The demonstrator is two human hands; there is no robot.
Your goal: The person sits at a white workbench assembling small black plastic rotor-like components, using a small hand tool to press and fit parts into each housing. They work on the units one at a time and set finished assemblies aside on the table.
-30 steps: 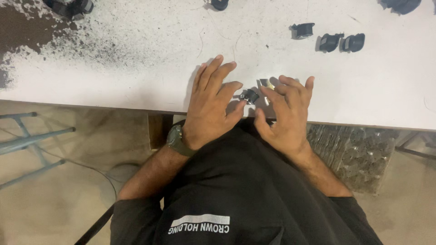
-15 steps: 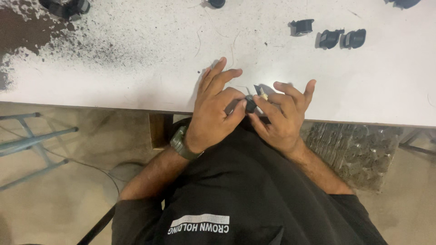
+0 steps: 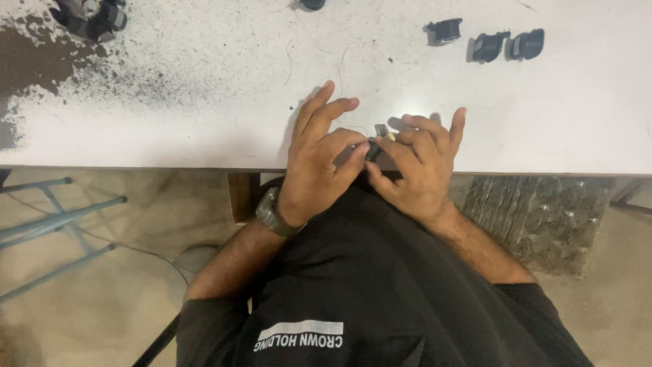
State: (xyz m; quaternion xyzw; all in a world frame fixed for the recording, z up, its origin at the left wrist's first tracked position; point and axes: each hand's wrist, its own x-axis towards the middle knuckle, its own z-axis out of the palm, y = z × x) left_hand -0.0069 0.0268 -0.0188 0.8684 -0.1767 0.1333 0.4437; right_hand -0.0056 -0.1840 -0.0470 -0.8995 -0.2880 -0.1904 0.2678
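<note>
Both hands meet at the near edge of the white bench [image 3: 204, 102]. The left hand [image 3: 316, 166] and the right hand [image 3: 418, 166] pinch one small black part [image 3: 373, 149] between their fingertips — each grip is closed on it. The part sits just above the bench edge, between the two hands. A watch [image 3: 272, 213] is on the left wrist. Three more black parts [image 3: 487, 42] lie far back on the bench — well apart from the hands.

Small black part [image 3: 373, 149] between both hands
</note>
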